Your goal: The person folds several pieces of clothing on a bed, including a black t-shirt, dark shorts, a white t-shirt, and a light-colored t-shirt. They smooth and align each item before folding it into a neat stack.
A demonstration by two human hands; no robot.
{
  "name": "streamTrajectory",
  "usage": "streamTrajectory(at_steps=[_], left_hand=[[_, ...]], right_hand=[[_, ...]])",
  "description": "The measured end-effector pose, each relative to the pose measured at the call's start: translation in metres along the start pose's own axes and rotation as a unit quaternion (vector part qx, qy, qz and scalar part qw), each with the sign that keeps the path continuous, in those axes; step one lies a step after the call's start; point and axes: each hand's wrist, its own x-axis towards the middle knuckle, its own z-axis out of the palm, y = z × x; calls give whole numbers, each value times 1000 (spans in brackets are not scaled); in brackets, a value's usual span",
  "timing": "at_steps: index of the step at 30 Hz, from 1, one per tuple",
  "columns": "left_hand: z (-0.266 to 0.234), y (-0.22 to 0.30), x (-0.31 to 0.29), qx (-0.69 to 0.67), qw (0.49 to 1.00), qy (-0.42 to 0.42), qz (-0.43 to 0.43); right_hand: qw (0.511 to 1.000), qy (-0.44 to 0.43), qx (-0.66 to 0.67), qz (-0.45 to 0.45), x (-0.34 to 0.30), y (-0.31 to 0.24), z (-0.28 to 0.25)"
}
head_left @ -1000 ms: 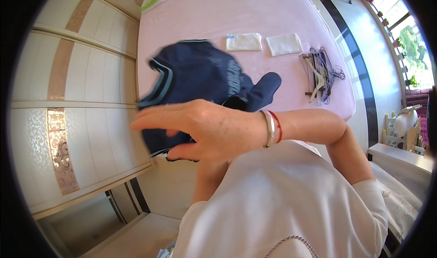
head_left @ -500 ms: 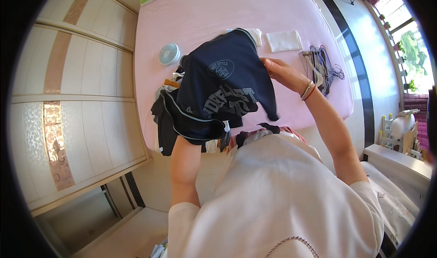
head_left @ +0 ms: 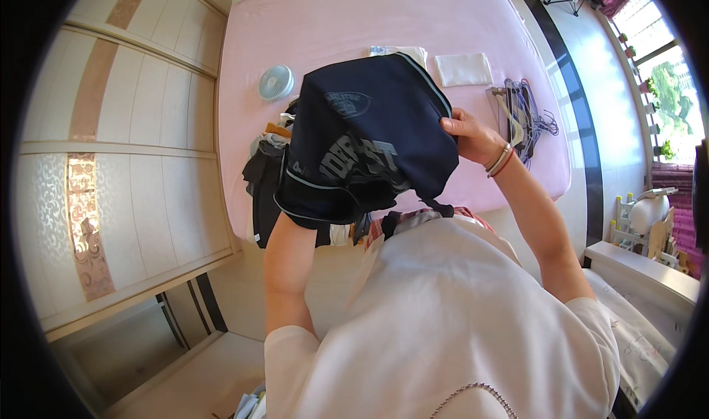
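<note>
A dark navy garment (head_left: pixel 369 116) with grey lettering and light-blue piping hangs spread out above the near part of the bed. My right hand (head_left: pixel 480 137) pinches its right edge, the thumb showing on top and the fingers partly behind the cloth. My left forearm (head_left: pixel 289 260) goes into the garment's opening at the lower left; the cloth hides that hand and its fingers. Behind and left of the garment lies a heap of clothes (head_left: pixel 264 186), mostly black, with white and orange-brown pieces.
On the pink-sheeted bed (head_left: pixel 354 16) are a light-blue fan (head_left: pixel 276 83), a folded white cloth (head_left: pixel 464 70), another folded white piece (head_left: pixel 413 52) and a bunch of hangers (head_left: pixel 523 120). A wardrobe (head_left: pixel 140 108) runs along the left; a window (head_left: pixel 668 86) is at right.
The garment's right side has been drawn up and spread wider, its hanging corner no longer dangling. My right hand has moved slightly right and down; my left forearm shifted a little left.
</note>
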Motion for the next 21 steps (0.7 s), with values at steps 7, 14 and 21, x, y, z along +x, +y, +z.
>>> streamTrajectory(at_steps=[7, 14, 21], left_hand=[[-9, -125, -10, -387, 883, -128, -233], [16, -90, -12, -511, 809, -71, -280], [18, -62, -4, -192, 962, -7, -196]], right_hand=[[976, 186, 98, -62, -9, -52, 34], [944, 263, 127, -151, -29, -70, 7], [947, 255, 90, -174, -43, -66, -11]])
